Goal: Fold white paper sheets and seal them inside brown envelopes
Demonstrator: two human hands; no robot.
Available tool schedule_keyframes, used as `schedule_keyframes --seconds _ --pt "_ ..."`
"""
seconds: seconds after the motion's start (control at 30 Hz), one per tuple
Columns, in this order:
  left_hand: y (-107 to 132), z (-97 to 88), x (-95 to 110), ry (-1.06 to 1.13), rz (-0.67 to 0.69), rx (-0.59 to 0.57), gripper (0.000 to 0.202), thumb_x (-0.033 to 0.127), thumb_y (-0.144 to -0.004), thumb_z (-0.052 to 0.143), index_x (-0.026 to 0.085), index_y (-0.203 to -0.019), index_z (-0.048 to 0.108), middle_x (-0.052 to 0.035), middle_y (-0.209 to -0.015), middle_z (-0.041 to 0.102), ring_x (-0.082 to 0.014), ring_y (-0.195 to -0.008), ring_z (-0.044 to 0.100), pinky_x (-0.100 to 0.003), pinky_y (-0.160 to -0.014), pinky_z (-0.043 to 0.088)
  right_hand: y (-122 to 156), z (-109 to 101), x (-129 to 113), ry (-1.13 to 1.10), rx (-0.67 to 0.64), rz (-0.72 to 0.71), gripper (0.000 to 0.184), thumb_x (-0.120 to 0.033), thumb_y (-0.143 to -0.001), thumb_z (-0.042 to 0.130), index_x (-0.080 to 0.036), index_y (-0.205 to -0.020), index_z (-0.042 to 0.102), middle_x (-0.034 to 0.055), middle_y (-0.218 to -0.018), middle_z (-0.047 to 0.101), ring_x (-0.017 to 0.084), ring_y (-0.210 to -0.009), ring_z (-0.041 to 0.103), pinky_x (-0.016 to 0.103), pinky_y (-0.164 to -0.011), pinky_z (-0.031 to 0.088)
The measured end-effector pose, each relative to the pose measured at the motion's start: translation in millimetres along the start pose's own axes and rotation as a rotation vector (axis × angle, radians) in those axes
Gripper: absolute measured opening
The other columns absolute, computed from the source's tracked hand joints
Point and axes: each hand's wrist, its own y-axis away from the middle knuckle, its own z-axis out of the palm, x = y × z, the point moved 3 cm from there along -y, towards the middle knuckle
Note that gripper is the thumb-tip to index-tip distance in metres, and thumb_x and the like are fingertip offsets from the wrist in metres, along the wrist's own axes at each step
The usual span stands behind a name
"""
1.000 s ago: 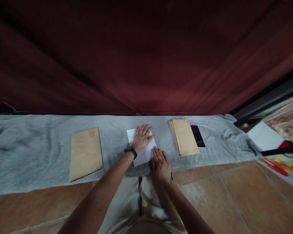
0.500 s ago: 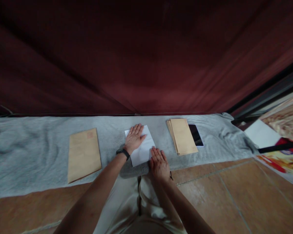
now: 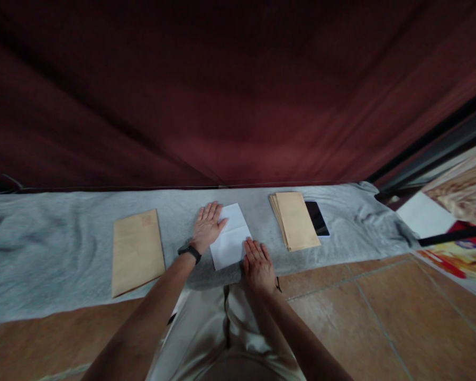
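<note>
A folded white paper (image 3: pixel 232 238) lies on a grey cloth (image 3: pixel 55 238) spread over the floor. My left hand (image 3: pixel 207 225), with a black band at the wrist, lies flat and open on the paper's left edge. My right hand (image 3: pixel 257 265) rests flat with fingers stretched out at the paper's near right corner. To the left of the paper lies a single brown envelope (image 3: pixel 137 251). A stack of brown envelopes (image 3: pixel 295 219) sits to the right.
A dark phone (image 3: pixel 317 218) lies beside the envelope stack on the cloth. A dark red curtain (image 3: pixel 238 95) hangs behind. Brown floor tiles (image 3: pixel 381 312) lie in front. White and colourful sheets (image 3: pixel 452 238) sit at the far right. My light trousers (image 3: pixel 218 328) show below.
My left hand has slid leftward across the white paper, from its middle to its left edge, uncovering more of the sheet. My right hand has stayed at the near right corner.
</note>
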Motion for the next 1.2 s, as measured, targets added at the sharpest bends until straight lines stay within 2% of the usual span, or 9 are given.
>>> schedule_keyframes --seconds 0.1,0.2,0.3,0.43,0.53,0.63,0.83,1.0,1.2 --pt "9 -4.4 2 -0.014 -0.027 0.037 0.063 0.042 -0.103 0.025 0.010 -0.156 0.036 -0.0144 -0.164 0.033 -0.0274 -0.154 0.023 -0.049 -0.127 0.015 0 0 0 0.001 0.000 0.003 0.050 -0.024 -0.103 0.040 -0.015 -0.152 0.044 0.0074 -0.155 0.048 0.021 -0.144 0.044 0.042 -0.124 0.025" --pt "29 -7.8 15 0.008 0.033 0.055 0.060 0.037 -0.104 0.024 0.011 -0.157 0.033 -0.0127 -0.164 0.033 -0.0246 -0.155 0.022 -0.047 -0.127 0.018 0 2 0 -0.006 0.006 0.004 0.050 -0.022 -0.103 0.039 -0.015 -0.151 0.045 0.0082 -0.155 0.048 0.022 -0.144 0.044 0.042 -0.124 0.026" --pt "54 -6.5 32 0.047 0.156 0.022 0.058 0.039 -0.104 0.027 0.016 -0.157 0.033 -0.0082 -0.163 0.035 -0.0224 -0.154 0.024 -0.045 -0.127 0.022 1 3 0 -0.015 0.023 0.002 0.050 -0.022 -0.102 0.040 -0.015 -0.151 0.046 0.0084 -0.155 0.048 0.023 -0.144 0.045 0.043 -0.124 0.027" --pt "76 -2.4 40 0.059 0.197 0.006 0.060 0.046 -0.104 0.029 0.016 -0.156 0.036 -0.0093 -0.162 0.038 -0.0229 -0.153 0.027 -0.046 -0.127 0.024 1 1 2 -0.036 0.026 0.013 0.048 -0.022 -0.102 0.041 -0.017 -0.150 0.048 0.0082 -0.153 0.051 0.023 -0.142 0.046 0.045 -0.124 0.026" --pt "79 -2.4 38 0.052 0.206 0.000 0.061 0.048 -0.104 0.030 0.016 -0.156 0.036 -0.0090 -0.162 0.038 -0.0226 -0.153 0.027 -0.045 -0.126 0.025 -8 -2 6 -0.085 0.006 0.026 0.046 -0.024 -0.105 0.037 -0.017 -0.148 0.051 0.0079 -0.151 0.053 0.022 -0.141 0.048 0.047 -0.125 0.022" --pt "79 -5.5 36 0.044 0.216 -0.003 0.060 0.048 -0.104 0.031 0.017 -0.155 0.037 -0.0082 -0.162 0.037 -0.0223 -0.153 0.026 -0.044 -0.126 0.025 -28 -2 7 -0.122 -0.021 0.001 0.046 -0.028 -0.106 0.034 -0.014 -0.147 0.051 0.0096 -0.150 0.054 0.022 -0.142 0.047 0.046 -0.125 0.025" --pt "79 -9.6 38 0.039 0.224 -0.014 0.054 0.045 -0.105 0.033 0.023 -0.153 0.043 -0.0058 -0.162 0.037 -0.0234 -0.153 0.027 -0.047 -0.126 0.026 -67 11 3 -0.083 -0.077 -0.079 0.047 -0.031 -0.107 0.034 -0.013 -0.147 0.051 0.0110 -0.153 0.051 0.022 -0.144 0.045 0.045 -0.123 0.028" --pt "79 -9.0 37 0.052 0.228 -0.015 0.054 0.046 -0.104 0.034 0.025 -0.153 0.042 -0.0054 -0.163 0.036 -0.0231 -0.153 0.027 -0.048 -0.126 0.026 -72 17 10 -0.011 -0.067 -0.114 0.050 -0.033 -0.107 0.037 -0.014 -0.152 0.043 0.0113 -0.158 0.043 0.023 -0.147 0.040 0.047 -0.123 0.027" --pt "79 -9.2 38 0.049 0.233 -0.013 0.054 0.046 -0.104 0.034 0.023 -0.153 0.043 -0.0058 -0.163 0.036 -0.0232 -0.153 0.027 -0.047 -0.126 0.025 -68 19 15 0.028 -0.039 -0.084 0.051 -0.035 -0.107 0.035 -0.014 -0.153 0.043 0.0129 -0.157 0.043 0.025 -0.148 0.039 0.050 -0.124 0.024"
